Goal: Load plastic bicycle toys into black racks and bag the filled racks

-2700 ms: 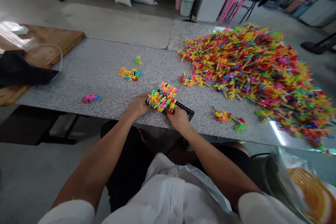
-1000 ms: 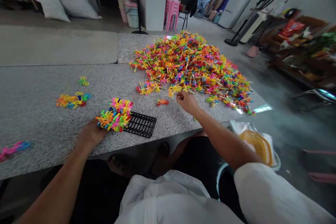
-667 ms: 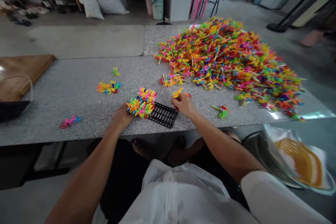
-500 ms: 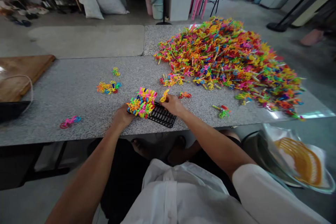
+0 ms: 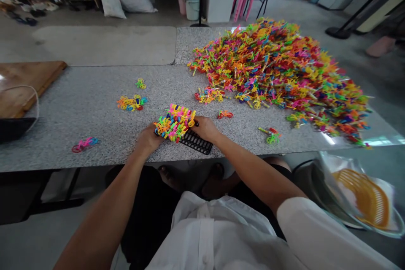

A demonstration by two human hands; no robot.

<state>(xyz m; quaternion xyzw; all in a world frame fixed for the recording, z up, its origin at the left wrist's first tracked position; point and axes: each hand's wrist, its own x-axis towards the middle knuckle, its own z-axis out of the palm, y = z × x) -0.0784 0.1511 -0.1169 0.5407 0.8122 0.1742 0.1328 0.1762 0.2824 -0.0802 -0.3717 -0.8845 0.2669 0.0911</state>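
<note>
**Speckled stone bench, both hands at the black rack**

Speckled granite tabletop [image 5: 95, 93] fills our view, with a workshop floor, white sacks and pink stools behind it. Largest on it is the heap of bright plastic pieces [image 5: 278, 67], spread across the far right of the table, well apart from our hands. At the left edge sits a wooden board [image 5: 28, 80]. Down at our right, below the table edge, an orange basket [image 5: 367, 196] sits in clear plastic.

Close to the near edge lies the black rack [image 5: 199, 142], a slotted tray whose long axis runs from near left to slightly nearer right. Its left half is packed with standing coloured pieces, a block of filled rows [image 5: 175, 121]; its right half shows bare slots.

Our left hand [image 5: 148, 139] rests against the left end of that block, fingers curled toward it; whether it grips or only steadies we cannot tell. Our right hand [image 5: 205, 128] lies on the rack just right of the block, fingers pressed together at its last filled row. Whether a piece is pinched there is hidden.

So the bare slots lie directly under and to the right of our right hand, which is nearer to them.

Smaller bits lie loose: an orange-and-blue cluster [image 5: 132, 102], a pink-and-blue piece [image 5: 84, 144], a red-orange piece [image 5: 225, 114] just beyond the right hand.
</note>
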